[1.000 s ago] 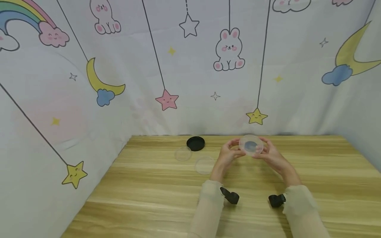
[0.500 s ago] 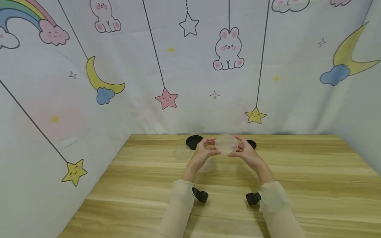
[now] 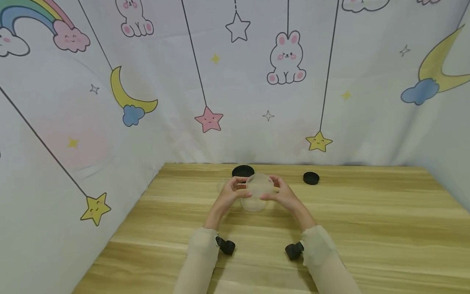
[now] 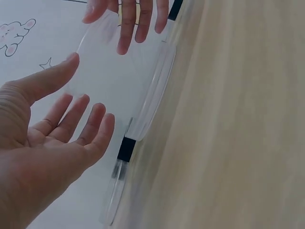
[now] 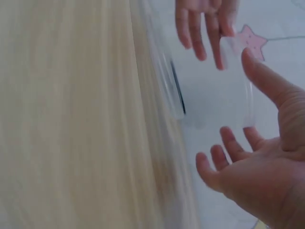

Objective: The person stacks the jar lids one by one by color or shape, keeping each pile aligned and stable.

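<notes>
In the head view, a clear round plastic piece (image 3: 260, 184) is held up between both hands, with thumbs on its near side and fingers behind. My left hand (image 3: 227, 199) grips its left edge, and my right hand (image 3: 288, 199) grips its right edge. Overlapping its lower edge in that view is another clear round piece (image 3: 253, 206) on the table. The left wrist view gives a low, edge-on look at a clear dish-like piece (image 4: 159, 90) on the wood. From the right wrist view, the held piece's rim (image 5: 249, 100) shows between thumb and fingers. Its depth is hard to tell.
At the table's back stands a larger black round shallow dish (image 3: 242, 170), partly behind the hands. A smaller black one (image 3: 311, 178) lies to the right. Another clear disc (image 3: 221, 186) is partly covered by my left hand. A printed cloth (image 3: 268, 134) hangs behind the wooden table (image 3: 367, 228).
Both hands have moved left and slightly nearer with the clear piece, from over the small black dish to over a clear piece on the table. The small black dish has come into full view.
</notes>
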`<state>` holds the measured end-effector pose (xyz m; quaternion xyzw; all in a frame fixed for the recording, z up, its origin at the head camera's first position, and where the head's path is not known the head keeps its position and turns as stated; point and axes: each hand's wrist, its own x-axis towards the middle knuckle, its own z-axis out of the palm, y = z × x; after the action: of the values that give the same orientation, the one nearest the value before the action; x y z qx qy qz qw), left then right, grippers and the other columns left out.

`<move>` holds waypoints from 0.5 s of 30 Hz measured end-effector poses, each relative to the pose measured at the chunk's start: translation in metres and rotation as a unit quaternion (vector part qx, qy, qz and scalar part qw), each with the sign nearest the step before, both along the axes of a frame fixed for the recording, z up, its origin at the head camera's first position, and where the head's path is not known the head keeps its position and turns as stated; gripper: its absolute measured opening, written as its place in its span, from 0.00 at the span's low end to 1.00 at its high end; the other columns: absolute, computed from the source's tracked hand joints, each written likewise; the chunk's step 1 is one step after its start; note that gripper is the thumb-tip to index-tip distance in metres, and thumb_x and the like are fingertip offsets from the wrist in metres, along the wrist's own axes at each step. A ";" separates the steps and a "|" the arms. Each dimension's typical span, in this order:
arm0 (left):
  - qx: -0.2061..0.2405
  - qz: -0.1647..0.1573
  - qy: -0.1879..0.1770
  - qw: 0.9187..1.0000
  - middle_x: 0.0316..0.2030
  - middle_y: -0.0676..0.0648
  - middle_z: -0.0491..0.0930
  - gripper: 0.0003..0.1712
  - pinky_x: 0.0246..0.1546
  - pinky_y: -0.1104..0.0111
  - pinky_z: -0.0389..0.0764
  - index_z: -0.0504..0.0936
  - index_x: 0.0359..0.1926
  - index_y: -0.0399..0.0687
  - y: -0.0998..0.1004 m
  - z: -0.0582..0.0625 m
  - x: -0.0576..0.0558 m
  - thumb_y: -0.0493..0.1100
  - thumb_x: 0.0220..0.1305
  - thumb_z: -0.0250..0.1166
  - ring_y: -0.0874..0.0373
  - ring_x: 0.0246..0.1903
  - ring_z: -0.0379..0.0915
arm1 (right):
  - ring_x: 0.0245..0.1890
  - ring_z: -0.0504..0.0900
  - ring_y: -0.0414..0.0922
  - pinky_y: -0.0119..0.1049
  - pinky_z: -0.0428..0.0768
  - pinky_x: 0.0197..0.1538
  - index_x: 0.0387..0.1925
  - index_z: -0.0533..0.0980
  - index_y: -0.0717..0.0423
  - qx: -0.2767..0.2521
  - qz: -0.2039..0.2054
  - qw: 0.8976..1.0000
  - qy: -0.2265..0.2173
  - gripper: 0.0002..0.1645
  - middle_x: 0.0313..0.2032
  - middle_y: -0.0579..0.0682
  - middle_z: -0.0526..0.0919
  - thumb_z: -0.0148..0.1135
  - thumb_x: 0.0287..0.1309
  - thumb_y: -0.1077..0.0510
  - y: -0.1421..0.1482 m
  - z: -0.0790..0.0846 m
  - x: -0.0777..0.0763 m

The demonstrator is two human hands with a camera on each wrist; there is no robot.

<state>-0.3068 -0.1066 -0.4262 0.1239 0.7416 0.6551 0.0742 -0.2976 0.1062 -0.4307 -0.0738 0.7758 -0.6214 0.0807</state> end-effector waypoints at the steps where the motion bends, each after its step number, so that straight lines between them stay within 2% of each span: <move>1: -0.004 0.003 -0.003 1.000 0.66 0.36 0.67 0.30 0.53 0.61 0.78 0.69 0.62 0.35 -0.002 -0.001 0.001 0.30 0.58 0.66 0.39 0.62 0.67 | 0.70 0.55 0.60 0.62 0.59 0.69 0.72 0.55 0.58 0.003 0.001 1.000 0.000 0.48 0.70 0.62 0.59 0.70 0.55 0.59 -0.002 -0.001 0.000; 6: -0.029 0.013 -0.013 0.999 0.65 0.38 0.69 0.33 0.50 0.64 0.77 0.71 0.63 0.38 -0.012 -0.007 0.000 0.31 0.56 0.69 0.43 0.58 0.69 | 0.71 0.55 0.61 0.62 0.59 0.69 0.71 0.58 0.56 0.017 0.003 1.000 0.000 0.49 0.71 0.62 0.58 0.72 0.52 0.58 -0.010 -0.009 0.000; 15: -0.075 -0.010 -0.017 0.997 0.64 0.35 0.71 0.37 0.42 0.73 0.72 0.72 0.64 0.34 -0.021 -0.016 -0.002 0.30 0.51 0.71 0.52 0.48 0.69 | 0.74 0.54 0.59 0.60 0.54 0.73 0.71 0.60 0.59 0.028 0.016 0.999 0.013 0.49 0.72 0.60 0.60 0.73 0.51 0.59 -0.016 -0.023 0.001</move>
<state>-0.3086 -0.1280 -0.4418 0.1141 0.7862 0.5987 0.1018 -0.2966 0.0906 -0.4541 -0.0924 0.7924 -0.5973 0.0827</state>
